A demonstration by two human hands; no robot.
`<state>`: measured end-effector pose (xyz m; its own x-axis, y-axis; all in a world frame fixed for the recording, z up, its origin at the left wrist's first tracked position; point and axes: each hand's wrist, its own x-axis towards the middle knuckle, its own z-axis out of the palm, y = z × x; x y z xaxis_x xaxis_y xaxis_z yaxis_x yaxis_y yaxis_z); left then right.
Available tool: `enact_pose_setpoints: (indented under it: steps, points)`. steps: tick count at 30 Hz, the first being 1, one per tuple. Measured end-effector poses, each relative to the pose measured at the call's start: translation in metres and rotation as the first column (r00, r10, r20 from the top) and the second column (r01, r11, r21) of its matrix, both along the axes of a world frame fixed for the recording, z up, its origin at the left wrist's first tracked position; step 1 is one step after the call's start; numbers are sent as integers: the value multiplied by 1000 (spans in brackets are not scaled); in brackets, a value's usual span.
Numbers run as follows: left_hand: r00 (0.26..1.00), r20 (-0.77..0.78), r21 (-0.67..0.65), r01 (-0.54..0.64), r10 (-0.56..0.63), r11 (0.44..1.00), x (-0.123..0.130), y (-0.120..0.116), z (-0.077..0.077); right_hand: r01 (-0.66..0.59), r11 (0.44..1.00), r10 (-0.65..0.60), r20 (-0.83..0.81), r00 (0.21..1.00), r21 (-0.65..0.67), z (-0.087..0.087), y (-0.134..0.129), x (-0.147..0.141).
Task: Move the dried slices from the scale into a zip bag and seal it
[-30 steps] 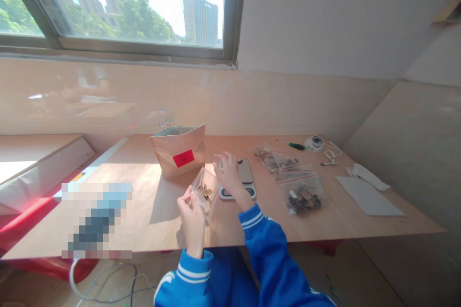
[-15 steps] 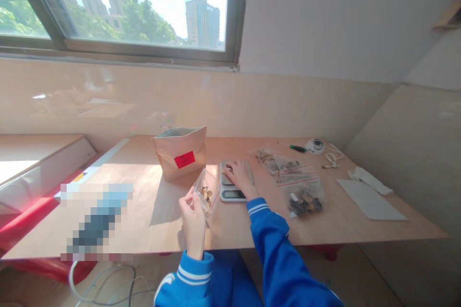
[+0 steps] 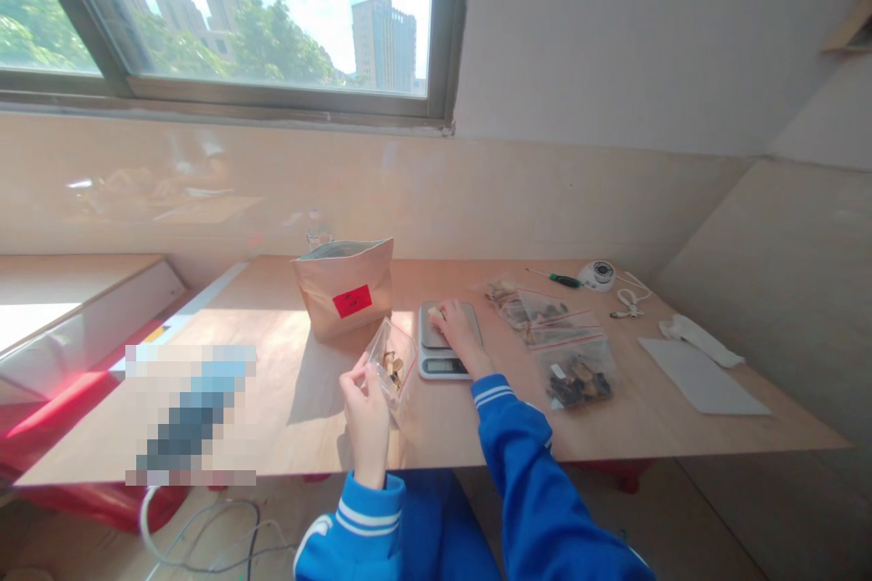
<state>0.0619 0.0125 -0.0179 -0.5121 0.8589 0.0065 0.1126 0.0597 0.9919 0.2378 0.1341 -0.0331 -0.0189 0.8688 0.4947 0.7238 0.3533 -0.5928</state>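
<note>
**L. hand pinching small bag, R. hand working over scale**

Wood table [image 3: 440, 436] is spanning most of the lower view. Kraft pouch [image 3: 341, 277] w/ red label is standing on it, mouth gaping. Digital scale [image 3: 434, 354] is lying flat just R. of it; reading's too small to tell. Farther R., zip bags of pale pcs [image 3: 508, 301] are lying next to a zip bag of dark pcs [image 3: 579, 377].

Small zip bag [image 3: 382, 345] is tilting in front of pouch, just beside scale; can't tell if touching. L. hand [image 3: 368, 413] is holding it in a narrow pinch. R. hand [image 3: 460, 331] is curling over scale plate, fingers bunching; can't tell if tips are holding anything.

Progress, judging: looks partway. Dried slices [image 3: 392, 369] are sitting in the small bag, so it isn't used up. Pouch contents aren't showing, so amt. done is unclear. Bagged pcs on R. are lying untouched.

Edges: both forearms are crossing table's front edge. Gap btwn pouch and scale is running narrow. More wood is showing btwn scale and front edge, also R. toward dark pcs.
</note>
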Motion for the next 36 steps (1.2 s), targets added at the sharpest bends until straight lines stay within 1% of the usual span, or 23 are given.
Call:
enact_pose_setpoints:
  steps: [3,5,6,7,9,11,13,16,18,19,20,21,22,23,24,25,27,29,31,33,35,36]
  points:
    - [1000,-11,-5,-7,7,1000,-1,1,-1,60,998,-62,-146,987,-13,11,-4,-8]
    - [1000,-21,-4,-16,16,1000,-1,1,-3,66,998,-66,-241,968,-8,27,-12,-19]
    - [999,-26,-2,-21,21,1000,-1,1,-3,42,999,-41,-275,960,-3,37,-18,-25]
    - [999,-30,-2,-26,26,1000,-1,1,-3,-1,1000,0,-295,956,-2,47,-25,-31]
    - [999,-30,-8,-29,29,1000,-1,1,-3,-153,988,140,-276,951,-28,65,-40,-43]
    - [999,-25,-25,-32,32,999,-1,0,-3,-305,948,279,-221,934,-92,78,-55,-52]
    - [999,-22,-32,-41,40,999,-3,1,-3,-397,903,364,-199,910,-165,83,-66,-58]
    - [998,-25,-25,-59,59,998,-6,2,-5,-456,853,391,-267,881,-255,83,-75,-61]
    - [997,-28,-25,-67,66,997,-9,4,-7,-487,834,400,-322,858,-260,81,-75,-60]
    - [997,-31,-23,-69,68,997,-10,4,-8,-481,844,397,-327,858,-237,79,-74,-57]
    - [997,-34,-20,-70,69,997,-11,5,-9,-445,873,374,-313,873,-201,76,-71,-54]
    - [997,-38,-17,-68,67,998,-11,5,-10,-370,916,318,-277,907,-157,71,-68,-50]
    - [997,-42,-15,-65,64,998,-12,4,-10,-261,958,231,-222,947,-120,64,-64,-45]
    - [997,-44,-13,-61,60,998,-12,4,-9,-141,985,125,-154,980,-95,56,-59,-39]
    - [997,-45,-11,-57,57,998,-13,3,-9,-25,996,19,-72,997,-84,47,-55,-33]
    - [997,-45,-11,-56,55,998,-13,3,-8,58,994,-56,16,998,-96,38,-51,-28]
    - [998,-43,-5,-55,54,998,-12,2,-7,157,980,-137,161,977,-120,21,-46,-19]
    - [998,-42,0,-52,52,999,-12,2,-7,191,974,-158,232,960,-126,9,-43,-13]
    - [998,-42,-5,-49,49,999,-12,2,-7,186,975,-156,223,962,-121,5,-42,-11]
    - [998,-41,-19,-50,49,999,-12,3,-8,144,982,-129,126,984,-119,10,-43,-13]
    - [998,-42,-32,-50,49,998,-12,3,-9,94,990,-100,-48,994,-104,21,-47,-19]
    - [998,-43,-34,-49,47,998,-12,3,-9,65,994,-78,-144,987,-93,29,-50,-23]
